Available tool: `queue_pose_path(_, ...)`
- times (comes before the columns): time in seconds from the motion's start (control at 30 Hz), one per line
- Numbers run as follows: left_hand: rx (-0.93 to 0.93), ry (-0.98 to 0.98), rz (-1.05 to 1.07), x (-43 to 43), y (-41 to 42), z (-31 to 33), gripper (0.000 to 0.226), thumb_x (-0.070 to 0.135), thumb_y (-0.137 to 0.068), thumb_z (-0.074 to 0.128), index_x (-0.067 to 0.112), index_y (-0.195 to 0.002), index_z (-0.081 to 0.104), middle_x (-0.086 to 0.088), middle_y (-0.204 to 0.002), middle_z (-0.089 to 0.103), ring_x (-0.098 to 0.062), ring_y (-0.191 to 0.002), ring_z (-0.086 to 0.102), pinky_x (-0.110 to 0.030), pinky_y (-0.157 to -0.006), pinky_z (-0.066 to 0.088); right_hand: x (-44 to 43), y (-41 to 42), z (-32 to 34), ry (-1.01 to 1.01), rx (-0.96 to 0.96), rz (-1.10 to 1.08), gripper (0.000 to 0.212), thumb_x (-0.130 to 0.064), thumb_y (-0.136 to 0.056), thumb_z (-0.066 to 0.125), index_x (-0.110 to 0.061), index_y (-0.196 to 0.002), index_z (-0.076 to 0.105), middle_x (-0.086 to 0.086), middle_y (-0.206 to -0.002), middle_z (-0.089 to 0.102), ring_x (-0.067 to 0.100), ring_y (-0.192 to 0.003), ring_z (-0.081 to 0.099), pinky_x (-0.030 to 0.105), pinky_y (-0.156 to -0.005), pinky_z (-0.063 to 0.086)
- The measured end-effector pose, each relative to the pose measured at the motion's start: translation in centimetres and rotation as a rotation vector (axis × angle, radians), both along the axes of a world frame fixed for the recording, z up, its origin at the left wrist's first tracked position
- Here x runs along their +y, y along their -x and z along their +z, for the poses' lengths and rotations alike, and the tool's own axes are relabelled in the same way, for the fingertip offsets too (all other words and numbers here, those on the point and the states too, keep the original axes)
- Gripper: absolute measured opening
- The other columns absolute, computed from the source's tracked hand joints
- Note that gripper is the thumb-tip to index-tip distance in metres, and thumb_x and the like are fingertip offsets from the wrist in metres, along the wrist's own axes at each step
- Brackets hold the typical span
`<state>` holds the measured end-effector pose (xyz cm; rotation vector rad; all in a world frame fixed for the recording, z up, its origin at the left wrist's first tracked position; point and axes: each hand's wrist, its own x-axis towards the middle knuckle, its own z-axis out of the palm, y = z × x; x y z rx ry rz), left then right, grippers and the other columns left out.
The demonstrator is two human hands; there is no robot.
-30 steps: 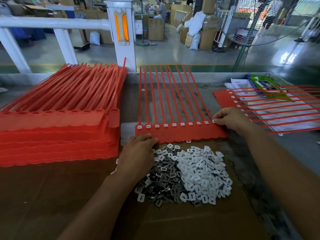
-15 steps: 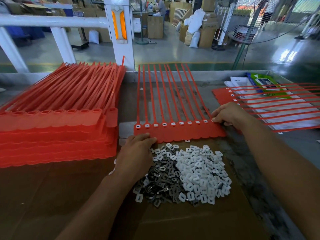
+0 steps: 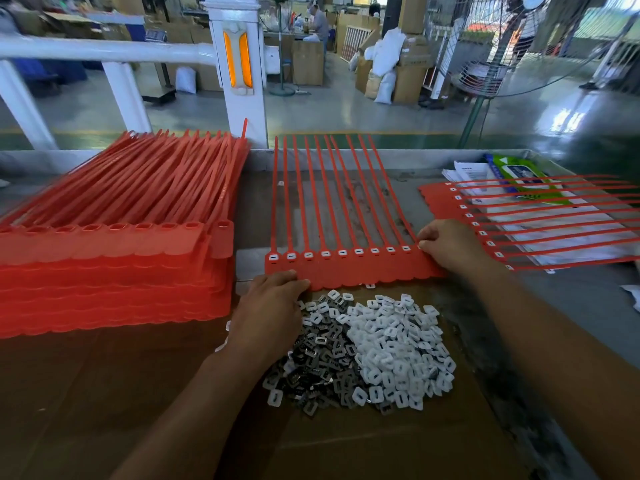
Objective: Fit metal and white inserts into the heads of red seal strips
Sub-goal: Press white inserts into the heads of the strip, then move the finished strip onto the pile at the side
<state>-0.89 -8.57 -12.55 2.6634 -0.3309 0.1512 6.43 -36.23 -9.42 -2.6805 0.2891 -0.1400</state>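
Left of the left hand (image 3: 270,313), a tall stack of red seal strips (image 3: 114,265) lies with open, unfilled heads, so I judge most of the work is left. The left hand rests knuckles-up, fingers curled at the near edge of the middle sheet (image 3: 346,270); I cannot tell whether it holds anything. Just right of it lie the metal inserts (image 3: 318,362) and white inserts (image 3: 398,348). Nine heads on the middle sheet show white, and the right hand (image 3: 450,247) pinches the tenth and last. Right of that hand lies a filled sheet (image 3: 446,202).
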Motion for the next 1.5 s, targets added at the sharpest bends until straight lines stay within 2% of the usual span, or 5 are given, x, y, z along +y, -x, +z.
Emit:
queue_pose_path(0.27,-0.007,0.006,-0.004,0.0,0.0,0.1,0.045,0.015,-0.09,0.044,0.03,-0.133,0.047,0.01,-0.144,0.037,-0.013,-0.129,0.027,-0.025,-0.105,0.02,2.4,3.9,0.9,0.123,0.09,0.513,0.047,-0.024,-0.079,0.071,-0.026,-0.124,0.057,-0.007,-0.14,0.046,0.01,-0.128,0.038,0.026,-0.103,0.022)
queue_pose_path(0.57,-0.021,0.006,0.006,-0.1,0.1,0.1,0.046,0.014,-0.091,0.043,0.03,-0.135,0.045,0.008,-0.145,0.035,-0.014,-0.131,0.026,-0.026,-0.107,0.019,2.3,4.1,0.7,0.252,0.071,0.551,0.036,-0.023,-0.094,0.05,-0.025,-0.13,0.052,-0.002,-0.138,0.049,0.016,-0.128,0.043,0.037,-0.107,0.033)
queue_pose_path(0.87,0.011,0.062,0.014,-0.2,0.3,0.0,0.065,0.009,-0.09,0.042,0.023,-0.147,0.015,0.0,-0.156,0.0,-0.018,-0.143,-0.001,-0.032,-0.114,0.011,3.1,3.0,-0.3,0.207,-0.233,0.473,0.03,-0.014,-0.093,0.052,-0.015,-0.122,0.061,0.008,-0.124,0.061,0.026,-0.113,0.057,0.036,-0.095,0.043)
queue_pose_path(1.2,-0.051,-0.009,-0.025,-0.1,0.1,-0.2,0.045,0.015,-0.09,0.042,0.018,-0.134,0.043,-0.002,-0.141,0.037,-0.015,-0.128,0.027,-0.024,-0.099,0.02,4.7,0.6,-0.2,0.285,-0.197,0.41,0.033,-0.014,-0.096,0.045,-0.019,-0.126,0.056,0.007,-0.129,0.057,0.026,-0.116,0.052,0.034,-0.093,0.04)
queue_pose_path(1.5,-0.06,-0.018,-0.032,-0.1,0.1,-0.1,0.044,0.016,-0.09,0.042,0.018,-0.133,0.044,-0.001,-0.139,0.038,-0.015,-0.127,0.03,-0.025,-0.101,0.022,5.7,-2.1,-1.2,0.328,-0.007,0.377,0.037,-0.011,-0.096,0.039,-0.013,-0.132,0.049,0.009,-0.14,0.046,0.026,-0.128,0.041,0.039,-0.104,0.034)
